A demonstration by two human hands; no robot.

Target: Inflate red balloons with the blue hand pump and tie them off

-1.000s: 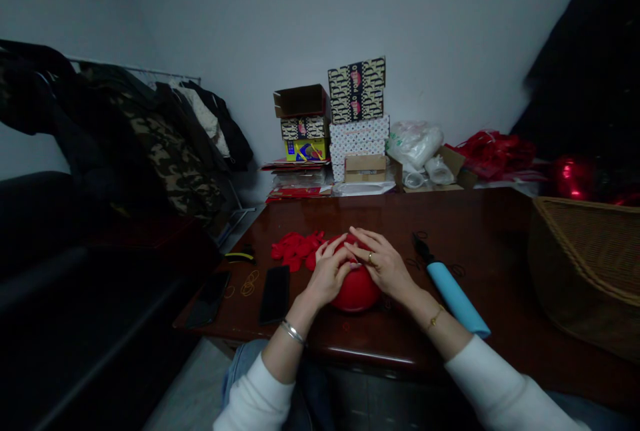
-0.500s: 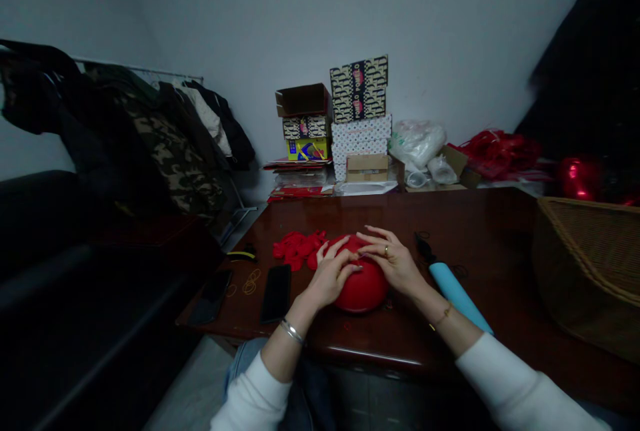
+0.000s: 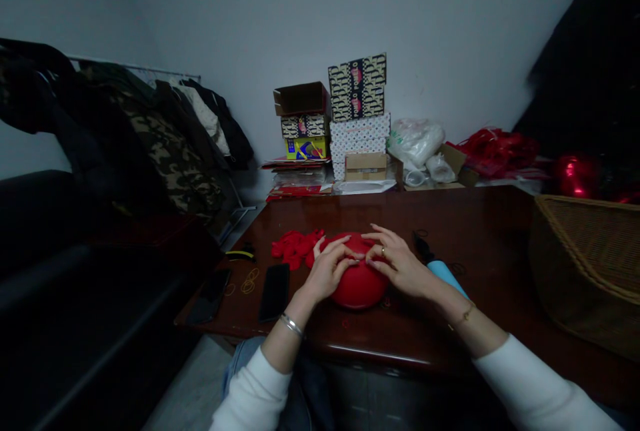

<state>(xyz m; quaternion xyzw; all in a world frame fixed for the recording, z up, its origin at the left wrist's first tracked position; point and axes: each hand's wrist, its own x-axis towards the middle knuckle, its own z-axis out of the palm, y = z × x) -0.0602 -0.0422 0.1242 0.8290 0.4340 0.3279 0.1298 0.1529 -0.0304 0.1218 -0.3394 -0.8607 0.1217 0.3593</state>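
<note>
A round, inflated red balloon [image 3: 359, 287] rests near the table's front edge, between my hands. My left hand [image 3: 327, 269] lies on its left side, thumb and index finger pinched at the top near the middle. My right hand [image 3: 394, 259] is on the right side, its thumb and index finger also pinched close to the left fingertips. What the fingertips hold is too small to make out, perhaps the balloon's neck. Left of the balloon lies a pile of flat red balloons [image 3: 295, 247]. A light blue pump [image 3: 447, 276] sits by my right forearm, partly hidden by it.
Two dark phones [image 3: 275, 292] and several yellow rubber bands [image 3: 249, 280] lie at the left of the wooden table [image 3: 400, 214]. A wicker basket [image 3: 575, 271] stands at the right. Stacked boxes [image 3: 357, 91] and plastic bags [image 3: 417, 144] are behind the table.
My right hand has drawn slightly right, and its thumb now shows below the index finger. My right forearm covers more of the blue pump. The balloon is nearly in the same place.
</note>
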